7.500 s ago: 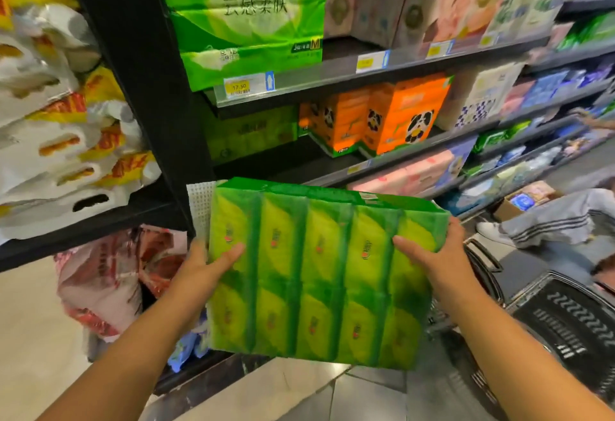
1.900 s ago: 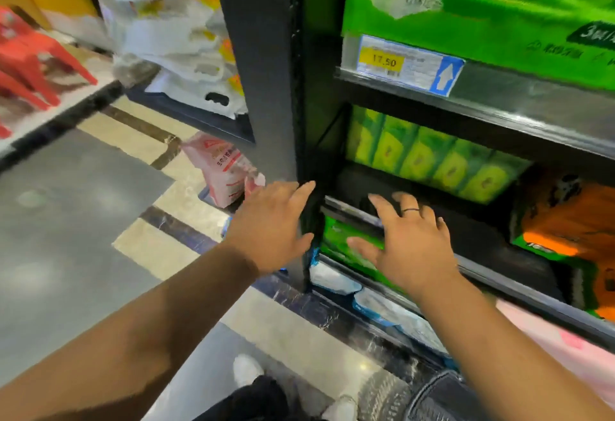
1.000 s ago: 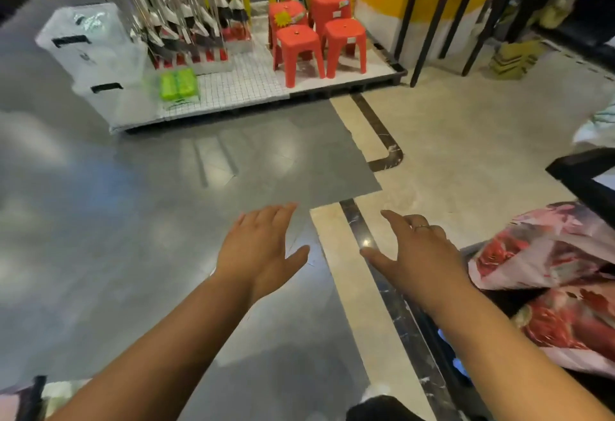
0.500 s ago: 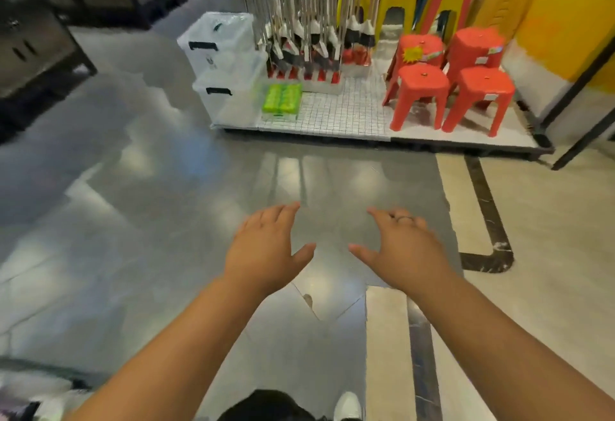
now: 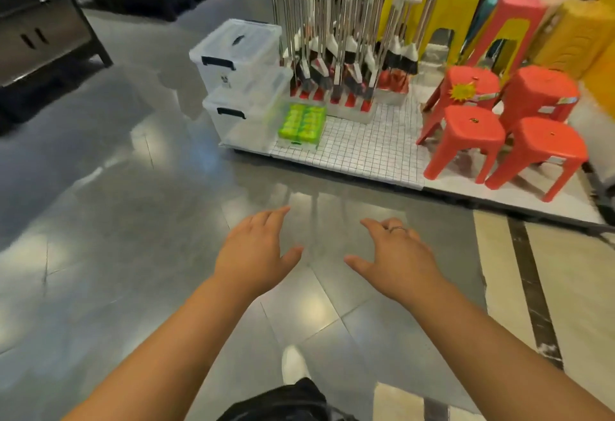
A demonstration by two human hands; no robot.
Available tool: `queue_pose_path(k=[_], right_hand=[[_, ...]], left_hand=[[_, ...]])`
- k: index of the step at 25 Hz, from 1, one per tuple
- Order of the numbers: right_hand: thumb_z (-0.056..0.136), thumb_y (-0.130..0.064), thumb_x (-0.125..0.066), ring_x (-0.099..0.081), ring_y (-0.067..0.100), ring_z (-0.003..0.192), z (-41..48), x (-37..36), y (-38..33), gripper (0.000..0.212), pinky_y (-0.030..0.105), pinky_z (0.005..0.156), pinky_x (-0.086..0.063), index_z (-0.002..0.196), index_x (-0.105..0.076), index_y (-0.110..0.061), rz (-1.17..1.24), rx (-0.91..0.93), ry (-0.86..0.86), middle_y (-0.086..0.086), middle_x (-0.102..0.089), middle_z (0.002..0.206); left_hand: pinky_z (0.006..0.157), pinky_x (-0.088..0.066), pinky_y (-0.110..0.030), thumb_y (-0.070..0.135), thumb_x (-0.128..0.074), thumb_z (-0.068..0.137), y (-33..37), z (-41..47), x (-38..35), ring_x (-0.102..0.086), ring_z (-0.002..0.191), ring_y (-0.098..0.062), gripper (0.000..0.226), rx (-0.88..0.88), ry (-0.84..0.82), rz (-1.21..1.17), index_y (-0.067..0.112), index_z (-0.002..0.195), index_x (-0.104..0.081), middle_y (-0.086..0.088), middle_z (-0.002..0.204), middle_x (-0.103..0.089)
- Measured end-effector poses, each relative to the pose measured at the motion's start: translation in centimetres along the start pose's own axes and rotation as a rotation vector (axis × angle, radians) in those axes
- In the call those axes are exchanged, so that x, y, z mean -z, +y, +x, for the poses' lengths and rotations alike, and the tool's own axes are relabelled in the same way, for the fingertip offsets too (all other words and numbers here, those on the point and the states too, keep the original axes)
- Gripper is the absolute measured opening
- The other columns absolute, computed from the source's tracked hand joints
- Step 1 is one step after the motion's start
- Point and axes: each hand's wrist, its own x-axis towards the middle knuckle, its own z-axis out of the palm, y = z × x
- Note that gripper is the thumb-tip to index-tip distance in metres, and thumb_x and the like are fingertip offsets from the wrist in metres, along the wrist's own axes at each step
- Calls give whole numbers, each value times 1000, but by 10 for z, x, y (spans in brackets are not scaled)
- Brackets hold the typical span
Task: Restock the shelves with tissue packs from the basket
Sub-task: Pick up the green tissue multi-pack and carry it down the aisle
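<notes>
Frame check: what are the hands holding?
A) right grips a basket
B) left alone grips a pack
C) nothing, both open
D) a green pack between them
C: the left hand and right hand hover open and empty over the floor; the only green pack in view lies on the platform beyond.

Grey glossy floor all across here, lights glaring off the tiles, and over on the right a beige strip edged with a dark band. Straight ahead, a low white gridded platform sits on it. On that: two clear storage boxes stacked at the left corner, a green pack just beside them, a rack of mops behind, four red stools clustered to the right. Dark cabinets stand far left.
</notes>
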Motion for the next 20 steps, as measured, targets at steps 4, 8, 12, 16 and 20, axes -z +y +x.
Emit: queue_pose_path(k=[4, 8, 12, 16, 20], right_hand=[[84, -69, -47, -35, 28, 131, 126, 33, -8, 75, 46, 103, -40, 147, -24, -35, 57, -11, -20, 3, -33, 148], [85, -67, -47, -35, 28, 132, 232, 51, -5, 74, 46, 105, -38, 148, -23, -36, 122, -16, -40, 5, -35, 148], [85, -67, -48, -35, 30, 132, 373, 68, 11, 76, 48, 106, -36, 149, -23, -34, 113, 18, -43, 5, -33, 149], [85, -68, -47, -35, 31, 133, 510, 98, 25, 76, 47, 105, -38, 149, -23, -34, 52, 83, -54, 6, -31, 150], [85, -67, -49, -36, 32, 132, 637, 130, 21, 75, 49, 104, -38, 148, -25, -33, 1, 146, -98, 8, -32, 150]], left_hand=[[111, -29, -33, 54, -51, 91, -11, 134, 21, -32, 139, -20, 73, 8, -29, -26, 26, 152, -21, 2, 153, -33], [111, -28, -32, 53, -51, 92, -18, 247, 28, -31, 140, -19, 73, 17, -32, -37, 26, 153, -20, 1, 154, -33], [111, -27, -31, 52, -51, 92, -25, 380, 18, -32, 140, -19, 73, 36, -33, -28, 24, 153, -21, 0, 154, -33], [110, -30, -32, 51, -52, 92, -26, 500, 12, -34, 138, -21, 72, 101, -37, -48, 23, 152, -23, -1, 153, -35], [109, -30, -32, 49, -53, 92, -38, 609, 14, -36, 136, -22, 70, 178, -39, -112, 22, 151, -25, -2, 151, -37]])
